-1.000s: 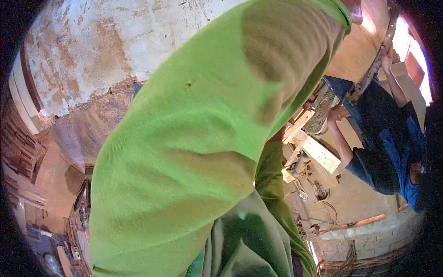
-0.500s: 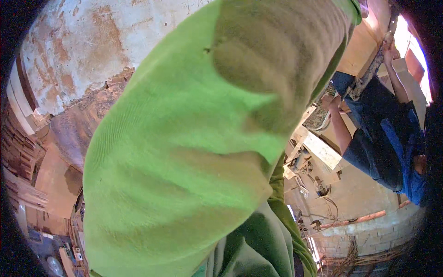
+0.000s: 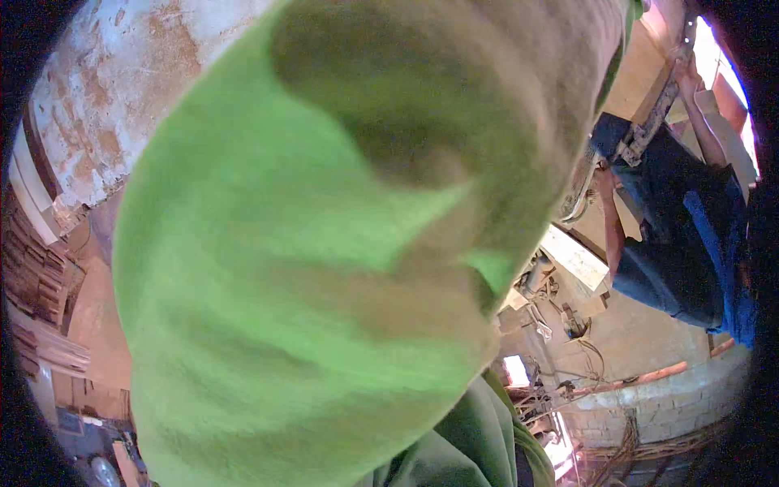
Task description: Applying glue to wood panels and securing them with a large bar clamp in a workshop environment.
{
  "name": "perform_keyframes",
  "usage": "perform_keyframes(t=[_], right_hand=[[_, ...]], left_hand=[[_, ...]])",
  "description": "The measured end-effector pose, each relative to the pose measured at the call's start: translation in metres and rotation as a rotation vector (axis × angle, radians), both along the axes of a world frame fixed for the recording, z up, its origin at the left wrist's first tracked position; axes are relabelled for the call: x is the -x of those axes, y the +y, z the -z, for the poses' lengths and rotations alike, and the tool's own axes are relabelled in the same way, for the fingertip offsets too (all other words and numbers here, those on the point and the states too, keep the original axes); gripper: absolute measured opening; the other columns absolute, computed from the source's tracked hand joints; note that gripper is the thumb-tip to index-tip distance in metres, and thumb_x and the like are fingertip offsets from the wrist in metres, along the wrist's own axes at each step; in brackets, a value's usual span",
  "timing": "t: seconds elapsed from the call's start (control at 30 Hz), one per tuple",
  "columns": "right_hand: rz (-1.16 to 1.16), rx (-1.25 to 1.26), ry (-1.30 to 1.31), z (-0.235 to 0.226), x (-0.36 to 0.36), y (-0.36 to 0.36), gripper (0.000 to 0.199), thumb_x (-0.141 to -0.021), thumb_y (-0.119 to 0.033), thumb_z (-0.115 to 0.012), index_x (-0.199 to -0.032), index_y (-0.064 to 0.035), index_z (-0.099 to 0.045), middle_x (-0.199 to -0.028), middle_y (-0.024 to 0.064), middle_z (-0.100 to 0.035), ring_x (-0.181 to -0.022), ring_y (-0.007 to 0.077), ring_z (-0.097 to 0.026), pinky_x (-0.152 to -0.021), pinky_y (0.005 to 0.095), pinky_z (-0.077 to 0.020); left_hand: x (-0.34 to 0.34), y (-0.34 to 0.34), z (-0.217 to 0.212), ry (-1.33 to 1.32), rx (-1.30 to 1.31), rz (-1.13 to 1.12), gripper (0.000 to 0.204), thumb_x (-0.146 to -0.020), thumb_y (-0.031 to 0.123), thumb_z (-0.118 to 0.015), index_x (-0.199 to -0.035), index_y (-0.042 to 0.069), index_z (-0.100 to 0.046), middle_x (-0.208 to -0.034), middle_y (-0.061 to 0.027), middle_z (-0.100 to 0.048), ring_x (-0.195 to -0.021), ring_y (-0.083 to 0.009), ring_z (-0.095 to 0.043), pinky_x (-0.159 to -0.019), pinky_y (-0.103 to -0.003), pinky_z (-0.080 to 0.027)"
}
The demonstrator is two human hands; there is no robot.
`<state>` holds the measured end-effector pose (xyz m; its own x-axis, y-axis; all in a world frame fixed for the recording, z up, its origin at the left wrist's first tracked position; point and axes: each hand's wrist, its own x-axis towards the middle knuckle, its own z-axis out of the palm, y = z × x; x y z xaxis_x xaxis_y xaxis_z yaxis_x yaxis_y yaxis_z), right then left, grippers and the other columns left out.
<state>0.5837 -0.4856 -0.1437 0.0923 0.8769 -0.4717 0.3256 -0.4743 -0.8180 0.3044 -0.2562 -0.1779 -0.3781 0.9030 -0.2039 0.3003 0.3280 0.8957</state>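
Observation:
A bright green sleeve [image 3: 243,268] of mine fills most of the view, creased and partly in brown shadow. It runs from the lower left up to the top right and hides what lies behind it. Its dark green cuff [image 3: 636,11] reaches the top edge. Neither of my hands shows, so what they hold or touch is hidden. Below the sleeve is a fold of dark green cloth [image 3: 454,442].
On the right a person in dark blue clothes [image 3: 673,235] grips a long metal bar [image 3: 654,122] beside wooden panels. A pale board [image 3: 574,258], tools [image 3: 574,321] and cables lie below. Left are a peeling wall [image 3: 105,89] and stacked wood strips [image 3: 36,264].
My green sleeve has shifted left and covers more of the wall. The other person's nearer hand has moved slightly along the bar area, and their body sits a little differently.

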Motion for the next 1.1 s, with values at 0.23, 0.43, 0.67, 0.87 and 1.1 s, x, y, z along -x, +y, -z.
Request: perform_keyframes(t=[0.23,0.43,0.67,0.87,1.1], right_hand=[[-0.268,-0.478,-0.398,0.039,-0.037,-0.011,0.056,-0.084,-0.030,-0.067,-0.132,-0.0082,-0.048,-0.116,0.0143,-0.052,-0.101,0.0275,-0.052,-0.085,0.0365,-0.0508],[-0.465,-0.786,-0.964,0.050,-0.039,-0.005,0.062,-0.083,-0.042,-0.069,-0.129,-0.0037,-0.053,-0.130,0.0240,-0.044,-0.122,0.0391,-0.044,-0.100,0.0460,-0.0392],[-0.415,-0.833,-0.781,0.061,-0.039,0.002,0.065,-0.085,-0.052,-0.054,-0.125,-0.0010,-0.054,-0.135,0.0225,-0.045,-0.123,0.0368,-0.047,-0.100,0.0443,-0.0417],[-0.326,-1.017,-0.760,0.083,-0.050,0.006,0.074,-0.087,-0.062,-0.052,-0.121,0.0030,-0.058,-0.124,0.0242,-0.055,-0.116,0.0378,-0.054,-0.096,0.0441,-0.0449],[-0.296,-1.145,-0.672,0.091,-0.044,0.009,0.043,-0.087,-0.027,-0.067,-0.117,0.0033,-0.059,-0.120,0.0224,-0.058,-0.113,0.0357,-0.056,-0.093,0.0407,-0.0497]], left_hand=[[0.002,-0.004,0.012,-0.045,-0.033,0.022,0.022,-0.081,0.027,-0.063,-0.088,0.007,-0.070,-0.079,-0.0102,-0.067,-0.072,-0.0226,-0.064,-0.060,-0.041,-0.051],[0.006,-0.014,0.067,-0.170,-0.030,0.066,0.023,-0.081,0.028,-0.062,-0.087,0.007,-0.069,-0.078,-0.0101,-0.066,-0.070,-0.0218,-0.063,-0.059,-0.040,-0.051],[0.014,-0.014,0.125,-0.317,-0.005,0.111,0.024,-0.082,0.028,-0.062,-0.087,0.006,-0.069,-0.076,-0.0099,-0.066,-0.068,-0.0210,-0.062,-0.058,-0.038,-0.051],[0.003,-0.009,0.154,-0.397,-0.019,0.150,0.025,-0.083,0.029,-0.062,-0.087,0.005,-0.068,-0.075,-0.0098,-0.065,-0.066,-0.0203,-0.061,-0.057,-0.037,-0.050],[-0.003,-0.010,0.164,-0.425,-0.031,0.164,0.026,-0.084,0.029,-0.062,-0.087,0.004,-0.067,-0.073,-0.0096,-0.064,-0.064,-0.0195,-0.060,-0.056,-0.036,-0.050]])
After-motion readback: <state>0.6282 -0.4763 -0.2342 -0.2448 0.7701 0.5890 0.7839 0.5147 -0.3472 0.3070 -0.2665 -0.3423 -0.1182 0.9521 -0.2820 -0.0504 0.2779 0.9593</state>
